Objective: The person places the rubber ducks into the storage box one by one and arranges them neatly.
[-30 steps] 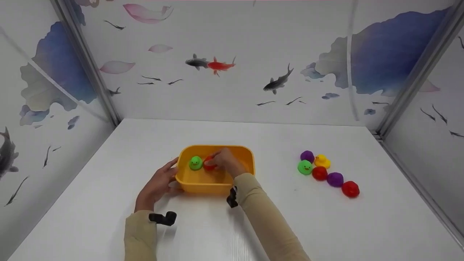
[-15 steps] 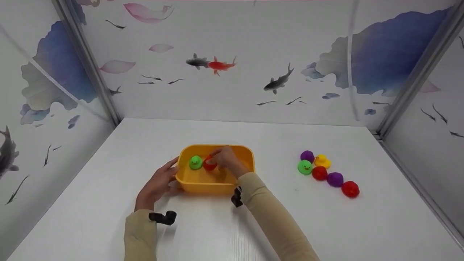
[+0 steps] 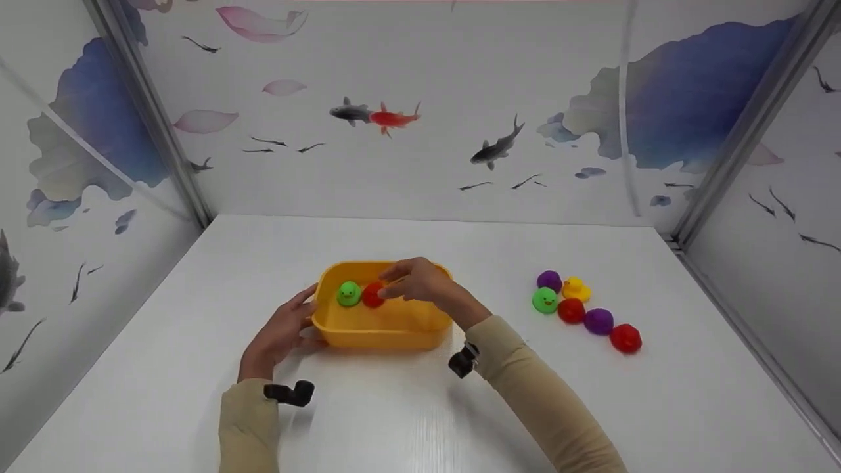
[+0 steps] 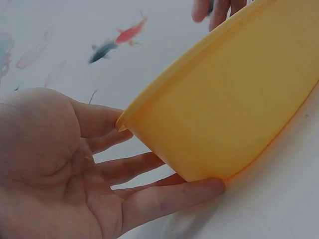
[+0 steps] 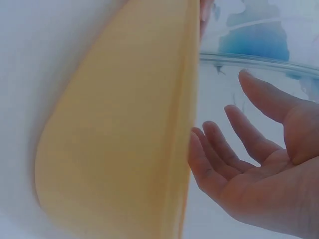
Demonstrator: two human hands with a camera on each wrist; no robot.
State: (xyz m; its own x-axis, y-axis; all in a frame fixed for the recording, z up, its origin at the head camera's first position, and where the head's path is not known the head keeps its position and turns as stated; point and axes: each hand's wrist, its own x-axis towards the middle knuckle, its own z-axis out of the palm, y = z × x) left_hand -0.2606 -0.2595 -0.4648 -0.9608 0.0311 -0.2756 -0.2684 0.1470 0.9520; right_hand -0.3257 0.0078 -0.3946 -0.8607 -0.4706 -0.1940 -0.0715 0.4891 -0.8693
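Note:
A yellow-orange plastic tub (image 3: 381, 340) stands on the white table. My left hand (image 3: 279, 338) lies against its left end; in the left wrist view the outstretched fingers (image 4: 172, 199) touch the rim and the wall near the base. Inside the tub, on its left side, a green rubber duck (image 3: 349, 294) sits beside a red rubber duck (image 3: 373, 295). Above the tub's right half hovers my right hand (image 3: 420, 281), fingers spread and holding nothing, the fingertips close to the red duck. The right wrist view shows its fingers (image 5: 249, 132) loosely bent past the tub's rim.
Right of the tub, a cluster of small rubber toys lies on the table: a green duck (image 3: 545, 301), a yellow duck (image 3: 577, 290), two purple ones (image 3: 598, 322) and two red ones (image 3: 626, 339). Walls printed with fish enclose the table at the back and sides.
My right hand has let go of the red duck, opened its fingers and drawn back to the right and up. The red duck stays beside the green one; the left hand holds its place.

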